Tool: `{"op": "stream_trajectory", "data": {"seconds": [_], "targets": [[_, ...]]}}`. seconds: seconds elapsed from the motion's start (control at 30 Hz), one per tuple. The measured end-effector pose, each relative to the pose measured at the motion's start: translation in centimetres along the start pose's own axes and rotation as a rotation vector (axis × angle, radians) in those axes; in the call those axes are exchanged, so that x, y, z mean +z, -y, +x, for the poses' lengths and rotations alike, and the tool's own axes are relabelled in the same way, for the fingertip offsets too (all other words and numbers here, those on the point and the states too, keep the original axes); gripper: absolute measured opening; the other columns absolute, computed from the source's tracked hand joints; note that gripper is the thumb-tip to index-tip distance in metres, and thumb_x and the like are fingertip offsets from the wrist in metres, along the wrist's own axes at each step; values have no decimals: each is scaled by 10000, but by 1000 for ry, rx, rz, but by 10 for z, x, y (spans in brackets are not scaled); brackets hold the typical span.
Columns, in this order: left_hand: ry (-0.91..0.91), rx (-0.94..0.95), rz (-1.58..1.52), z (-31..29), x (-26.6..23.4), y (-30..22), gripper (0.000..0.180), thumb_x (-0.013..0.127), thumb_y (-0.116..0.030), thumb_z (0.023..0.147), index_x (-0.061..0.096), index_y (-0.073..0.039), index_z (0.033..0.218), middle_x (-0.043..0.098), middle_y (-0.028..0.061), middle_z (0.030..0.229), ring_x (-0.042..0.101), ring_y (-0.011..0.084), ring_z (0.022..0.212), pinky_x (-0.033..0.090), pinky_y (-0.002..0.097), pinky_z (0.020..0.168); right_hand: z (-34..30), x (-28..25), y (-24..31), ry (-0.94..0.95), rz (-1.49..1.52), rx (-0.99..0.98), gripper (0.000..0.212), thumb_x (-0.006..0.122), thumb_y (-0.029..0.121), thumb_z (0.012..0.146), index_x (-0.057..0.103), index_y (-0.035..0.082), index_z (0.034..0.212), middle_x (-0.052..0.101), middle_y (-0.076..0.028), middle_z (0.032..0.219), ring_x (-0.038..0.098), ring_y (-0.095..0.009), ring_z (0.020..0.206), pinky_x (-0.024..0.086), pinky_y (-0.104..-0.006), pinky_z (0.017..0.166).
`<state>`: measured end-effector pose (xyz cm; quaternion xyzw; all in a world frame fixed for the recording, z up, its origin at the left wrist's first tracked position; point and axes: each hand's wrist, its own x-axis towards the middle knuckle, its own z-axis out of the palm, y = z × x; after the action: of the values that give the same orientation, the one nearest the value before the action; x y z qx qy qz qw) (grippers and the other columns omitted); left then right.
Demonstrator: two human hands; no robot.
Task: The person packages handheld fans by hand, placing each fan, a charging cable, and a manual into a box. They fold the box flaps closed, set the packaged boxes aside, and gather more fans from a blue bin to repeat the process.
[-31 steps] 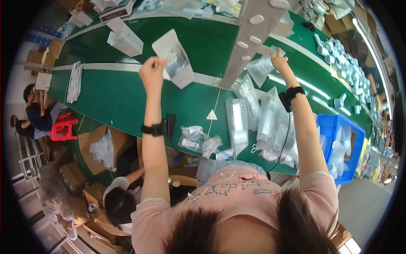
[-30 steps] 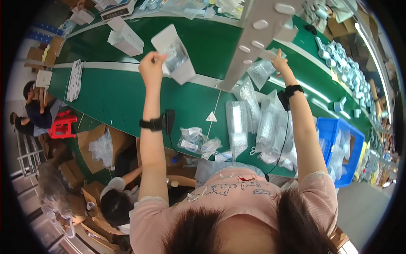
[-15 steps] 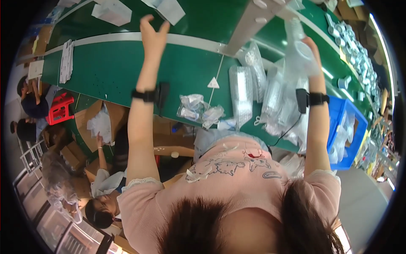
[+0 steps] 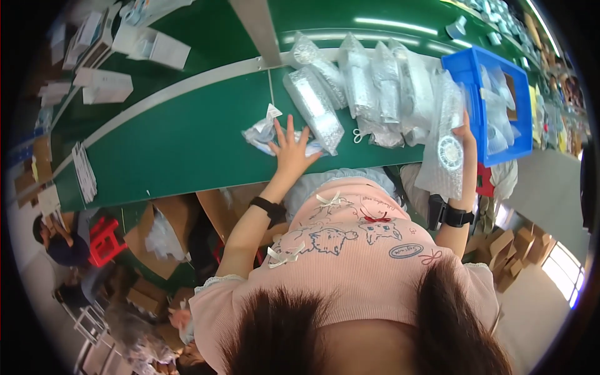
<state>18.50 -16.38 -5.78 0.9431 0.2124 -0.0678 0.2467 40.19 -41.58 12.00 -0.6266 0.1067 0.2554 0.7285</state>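
Observation:
My right hand (image 4: 464, 131) grips the edge of a clear bubble-wrap bag (image 4: 440, 165), which hangs near the table's front edge. A round white part with a radial pattern (image 4: 450, 152) shows through it. My left hand (image 4: 290, 153) is open, its fingers spread over small clear plastic packets (image 4: 261, 133) on the green table. Just right of that hand lies a filled bubble-wrap package (image 4: 312, 106). More bubble-wrapped packages (image 4: 357, 78) lie in a row between my hands, with a small white-handled pair of scissors (image 4: 357, 135) below them.
A blue crate (image 4: 528, 128) with bagged pieces stands at the right. White boxes (image 4: 107, 87) sit at the far left, and a stack of flat white cards (image 4: 84, 172) lies on the table's left part. A metal post (image 4: 256, 31) rises beyond the table. A red stool (image 4: 105, 240) and a co-worker are at lower left.
My right hand has drawn back from the far side with the bubble-wrap bag. My left hand has come down from near the white boxes onto the small packets. The view has shifted.

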Motion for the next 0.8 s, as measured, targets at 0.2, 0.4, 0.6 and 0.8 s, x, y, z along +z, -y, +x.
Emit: {"op": "stream_trajectory", "data": {"seconds": [0.2,0.4,0.6,0.8], "targets": [[-142,359,60,55,-24,35,699,707,-452,609,463,-136,1183,230,168,1366,152,367,1286,226,684,840,-15,-29,-7,-96,-300,-117,671,408,73,673,289,115,1332,504,-128,1136,593,-249,827,515,-313,664],[-241,258,-187,80,-58,26,694,716,-254,641,391,-76,1228,342,190,1295,295,350,1212,279,491,940,-18,-39,16,-191,-130,-237,762,470,56,630,252,118,1357,414,-148,1247,511,-254,1030,457,-289,814],[-192,-298,-1133,118,-20,-37,808,716,-193,608,293,-28,1277,348,251,1215,326,393,1140,268,444,956,53,-89,17,-145,-1115,-664,809,543,88,610,242,86,1360,357,-198,1315,433,-280,1142,350,-338,943],[-387,18,-457,123,61,-55,813,683,-197,650,244,-11,1309,309,268,1198,329,423,1091,249,451,955,77,-19,12,47,-1457,-183,743,575,238,678,272,67,1335,455,-239,1111,429,-389,1059,395,-418,866]]}}
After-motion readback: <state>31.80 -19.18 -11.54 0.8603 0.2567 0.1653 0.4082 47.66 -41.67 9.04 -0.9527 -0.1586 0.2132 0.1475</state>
